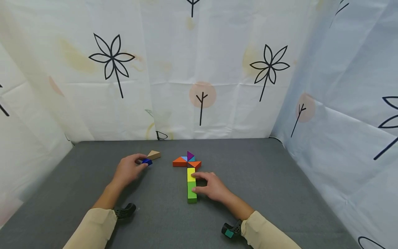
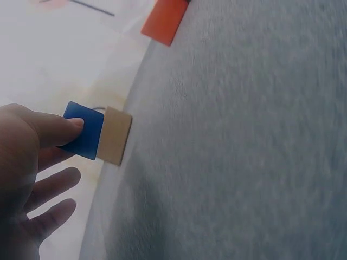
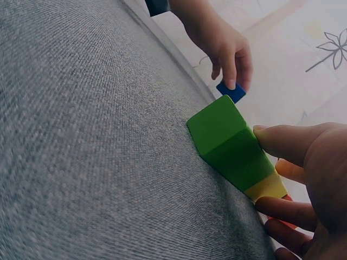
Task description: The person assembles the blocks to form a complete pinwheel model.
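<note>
My left hand (image 1: 128,170) pinches a small blue block (image 1: 147,161) between thumb and fingers. Right by it lies a tan wooden triangular block (image 1: 154,155), which the blue one overlaps in the left wrist view. My right hand (image 1: 211,187) is at the right side of a column made of a yellow block (image 1: 191,175) and a green block (image 1: 191,192). Its thumb touches the green block's edge, while the fingertips rest by the yellow one. Beyond the yellow block are orange blocks (image 1: 179,162), a purple triangle (image 1: 190,155) and light blue and teal pieces, arranged like a pinwheel.
A grey cloth-covered table (image 1: 264,193) spreads under the blocks. White fabric (image 1: 174,69) printed with flowers and trees hangs behind it and on both sides. Each wrist carries a dark strap camera, such as the right wrist camera (image 1: 232,229).
</note>
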The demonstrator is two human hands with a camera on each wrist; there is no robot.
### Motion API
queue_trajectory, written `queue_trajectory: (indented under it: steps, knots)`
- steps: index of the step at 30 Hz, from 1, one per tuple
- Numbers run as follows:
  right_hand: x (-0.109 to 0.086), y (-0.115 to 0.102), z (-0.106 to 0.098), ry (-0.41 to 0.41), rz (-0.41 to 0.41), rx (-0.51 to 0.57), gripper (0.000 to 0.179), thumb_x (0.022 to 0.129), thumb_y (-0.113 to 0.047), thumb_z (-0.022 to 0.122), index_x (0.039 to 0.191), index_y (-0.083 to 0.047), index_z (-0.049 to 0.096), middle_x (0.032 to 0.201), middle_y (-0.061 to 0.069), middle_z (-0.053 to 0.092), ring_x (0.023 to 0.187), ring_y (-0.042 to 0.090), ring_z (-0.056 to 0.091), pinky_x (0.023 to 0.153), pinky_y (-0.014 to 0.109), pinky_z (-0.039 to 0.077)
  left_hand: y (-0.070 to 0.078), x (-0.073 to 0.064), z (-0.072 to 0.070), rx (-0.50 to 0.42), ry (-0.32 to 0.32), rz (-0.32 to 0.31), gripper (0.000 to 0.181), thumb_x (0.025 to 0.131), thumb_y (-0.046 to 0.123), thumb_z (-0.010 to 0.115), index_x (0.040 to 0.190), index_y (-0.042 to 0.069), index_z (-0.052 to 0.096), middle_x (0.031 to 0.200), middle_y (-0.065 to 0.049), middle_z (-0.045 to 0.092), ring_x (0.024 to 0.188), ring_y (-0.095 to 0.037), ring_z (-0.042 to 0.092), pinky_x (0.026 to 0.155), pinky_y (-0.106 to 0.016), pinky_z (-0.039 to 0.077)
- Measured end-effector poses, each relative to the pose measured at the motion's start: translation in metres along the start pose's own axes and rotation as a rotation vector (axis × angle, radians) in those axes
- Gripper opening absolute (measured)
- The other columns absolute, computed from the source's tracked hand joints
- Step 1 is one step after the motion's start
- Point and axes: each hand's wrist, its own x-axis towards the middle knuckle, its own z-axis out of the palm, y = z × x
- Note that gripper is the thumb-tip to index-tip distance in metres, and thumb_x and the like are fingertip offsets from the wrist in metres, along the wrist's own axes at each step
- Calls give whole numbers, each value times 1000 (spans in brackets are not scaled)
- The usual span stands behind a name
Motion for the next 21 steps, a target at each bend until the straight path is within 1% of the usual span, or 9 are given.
queue_trajectory:
  steps: [5,9,13,16,19,21]
  knots:
    - [0,1,0,2,-4,1,50,86,-25,76,131,-10,61,123,4,65,116,26,48,97,49,35,12,2,4,-26,1,6,30,91,20,70,118,8,67,104,-13,68,93,-30,61,71,-44,49]
    - [0,2,0,7,-23,1,50,86,-25,76,131,-9,61,123,5,65,115,27,49,96,50,35,22,3,9,-46,18,19,31,90,19,72,119,8,67,104,-13,68,92,-29,62,72,-45,50]
    - [0,2,0,8,-33,-3,50,86,-25,76,131,-9,61,122,5,66,115,27,50,96,50,35,32,1,17,-85,46,55,33,89,16,73,121,9,66,106,-12,68,92,-28,63,76,-47,52]
    - [0,2,1,6,-22,-11,50,86,-25,76,131,-10,61,122,5,66,115,26,50,97,48,35,39,-1,25,-133,59,81,35,88,12,74,122,10,65,107,-11,68,91,-26,64,79,-46,52]
    - [0,2,1,7,-15,-17,50,86,-25,76,131,-10,61,122,5,66,115,26,50,96,48,36,44,-3,32,-161,66,96,34,87,10,74,120,8,64,107,-11,68,91,-25,64,81,-45,52]
    - [0,2,1,7,-2,-16,50,85,-25,76,131,-11,61,122,5,65,114,25,49,95,47,36,47,-3,37,-173,63,94,34,86,9,75,118,9,64,106,-10,68,90,-24,64,81,-44,53]
